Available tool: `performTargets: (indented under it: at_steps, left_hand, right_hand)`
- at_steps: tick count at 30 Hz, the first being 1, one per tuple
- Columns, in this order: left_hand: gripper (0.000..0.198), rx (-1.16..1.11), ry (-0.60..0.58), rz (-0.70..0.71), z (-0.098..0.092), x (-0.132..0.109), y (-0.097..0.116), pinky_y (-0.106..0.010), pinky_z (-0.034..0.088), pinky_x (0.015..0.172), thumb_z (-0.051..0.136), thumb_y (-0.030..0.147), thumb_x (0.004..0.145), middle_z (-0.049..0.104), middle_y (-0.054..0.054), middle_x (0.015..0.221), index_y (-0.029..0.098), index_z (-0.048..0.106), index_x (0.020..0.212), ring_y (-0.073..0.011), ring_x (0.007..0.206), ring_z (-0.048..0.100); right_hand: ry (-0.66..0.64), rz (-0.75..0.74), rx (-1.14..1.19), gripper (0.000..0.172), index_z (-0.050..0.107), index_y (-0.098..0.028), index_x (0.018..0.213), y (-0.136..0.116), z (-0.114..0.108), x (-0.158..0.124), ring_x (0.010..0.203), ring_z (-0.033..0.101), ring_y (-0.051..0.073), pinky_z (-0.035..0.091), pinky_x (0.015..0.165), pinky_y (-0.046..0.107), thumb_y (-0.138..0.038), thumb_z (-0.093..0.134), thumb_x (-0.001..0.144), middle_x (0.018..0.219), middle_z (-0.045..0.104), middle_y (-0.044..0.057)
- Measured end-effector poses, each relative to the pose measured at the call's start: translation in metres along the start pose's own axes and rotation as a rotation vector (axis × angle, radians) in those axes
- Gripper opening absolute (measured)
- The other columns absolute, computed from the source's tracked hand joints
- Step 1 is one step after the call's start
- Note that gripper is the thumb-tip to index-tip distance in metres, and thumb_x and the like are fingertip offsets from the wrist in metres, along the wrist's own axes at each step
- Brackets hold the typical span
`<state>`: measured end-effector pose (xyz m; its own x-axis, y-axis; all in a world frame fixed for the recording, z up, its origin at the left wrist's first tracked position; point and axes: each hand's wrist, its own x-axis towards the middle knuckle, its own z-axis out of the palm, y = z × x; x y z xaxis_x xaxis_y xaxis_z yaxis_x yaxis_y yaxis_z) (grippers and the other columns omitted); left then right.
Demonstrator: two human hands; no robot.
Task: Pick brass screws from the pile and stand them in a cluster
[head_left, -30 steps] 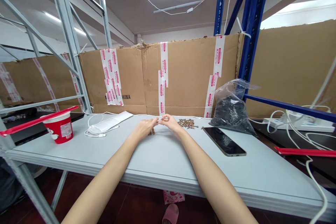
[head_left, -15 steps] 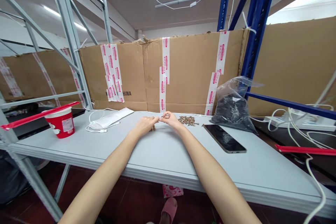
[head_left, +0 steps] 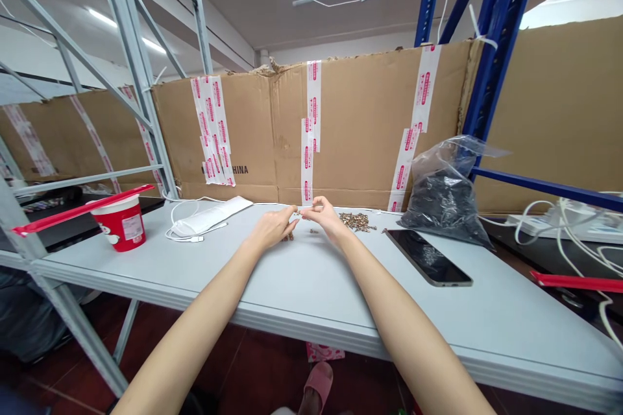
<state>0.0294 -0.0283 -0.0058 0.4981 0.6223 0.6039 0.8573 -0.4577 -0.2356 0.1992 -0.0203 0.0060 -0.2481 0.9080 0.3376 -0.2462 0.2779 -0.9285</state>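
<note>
Two hands are meeting over the middle of a white table (head_left: 146,266), their fingertips nearly touching. The left hand (head_left: 273,229) is curling its fingers inward, and the right hand (head_left: 325,218) is pressing thumb and forefinger together, though whether either is gripping a tiny piece I cannot tell at this size. Small brass-coloured metal parts (head_left: 357,222) are lying in a loose heap just right of the hands, with a few strays scattered below the left hand and between both. These parts are looking light, stiff and easily flicked away, so a fingertip pinch on their edges seems the likeliest hold; they would probably slide off a flat palm. A clear plastic bag of dark small parts (head_left: 445,204) is slumping beyond the heap, a black-screened phone (head_left: 428,257) is lying nearer, and a red paper cup (head_left: 118,224) and a white cabled pouch (head_left: 199,219) are sitting to the left.
</note>
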Motion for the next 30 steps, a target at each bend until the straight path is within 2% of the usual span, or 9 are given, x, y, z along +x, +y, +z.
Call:
performTargets:
  at_steps: [4, 12, 19, 30]
  left_hand:
    - [0.025, 0.017, 0.023, 0.037, 0.0, -0.001, -0.002, -0.023, 0.037, 0.056, 0.024, 0.027, 0.092, 0.062, -0.004, 0.079, 0.018, 0.044, 0.103, -0.0138, 0.062, 0.059]
    - [0.027, 0.082, 0.069, 0.056, 0.0, -0.002, -0.005, -0.022, 0.037, 0.058, 0.026, 0.032, 0.092, 0.062, -0.003, 0.077, 0.018, 0.045, 0.104, -0.0138, 0.065, 0.058]
    - [0.029, 0.097, 0.071, 0.087, 0.0, -0.002, -0.006, -0.023, 0.036, 0.057, 0.021, 0.029, 0.093, 0.062, -0.004, 0.073, 0.017, 0.045, 0.102, -0.0135, 0.06, 0.057]
    - [0.034, 0.045, 0.216, -0.121, -0.006, 0.0, 0.0, -0.023, 0.035, 0.058, 0.02, 0.035, 0.092, 0.059, -0.003, 0.064, 0.017, 0.048, 0.097, -0.0147, 0.059, 0.056]
  right_hand:
    - [-0.026, 0.025, 0.036, 0.051, 0.033, -0.024, 0.079, 0.0, 0.002, -0.001, 0.068, 0.062, 0.015, 0.042, 0.078, 0.032, -0.031, 0.074, 0.051, 0.063, 0.062, -0.006]
    - [-0.055, 0.006, 0.11, 0.05, 0.034, -0.024, 0.075, -0.002, 0.005, -0.002, 0.071, 0.062, 0.014, 0.042, 0.079, 0.032, -0.031, 0.076, 0.049, 0.066, 0.063, -0.005]
    - [-0.142, 0.071, 0.113, 0.048, 0.034, -0.023, 0.069, -0.012, 0.003, -0.007, 0.075, 0.063, 0.015, 0.04, 0.075, 0.027, -0.032, 0.076, 0.049, 0.061, 0.061, -0.006]
    - [-0.077, -0.018, 0.15, 0.052, 0.03, -0.024, 0.073, -0.023, 0.021, -0.007, 0.07, 0.062, 0.013, 0.043, 0.074, 0.028, -0.032, 0.076, 0.049, 0.068, 0.063, -0.005]
